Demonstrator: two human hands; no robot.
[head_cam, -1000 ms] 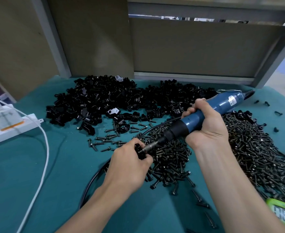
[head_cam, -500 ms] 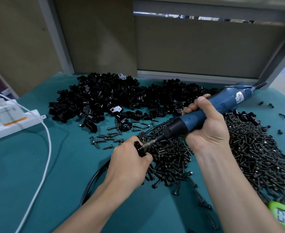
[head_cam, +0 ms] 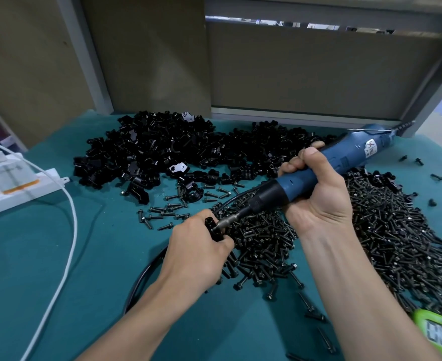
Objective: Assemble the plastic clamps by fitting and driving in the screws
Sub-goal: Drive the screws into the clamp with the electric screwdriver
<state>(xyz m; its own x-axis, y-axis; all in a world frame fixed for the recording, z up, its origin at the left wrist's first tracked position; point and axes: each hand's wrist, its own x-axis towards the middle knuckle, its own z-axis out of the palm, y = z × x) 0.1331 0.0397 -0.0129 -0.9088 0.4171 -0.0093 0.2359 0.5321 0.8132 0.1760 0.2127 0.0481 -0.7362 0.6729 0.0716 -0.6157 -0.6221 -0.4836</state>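
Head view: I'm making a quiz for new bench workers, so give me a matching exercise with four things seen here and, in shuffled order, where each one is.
Things
1. blue electric screwdriver
2. black clamp
3. white power strip
4. green digital timer

Places
A. bottom right corner of the view
B. gripped by the right hand
C. at the left edge of the table
D. held by the left hand

Pairs: 1-B, 2-D, 3-C, 4-A

left hand (head_cam: 199, 254) pinching, right hand (head_cam: 319, 201) gripping
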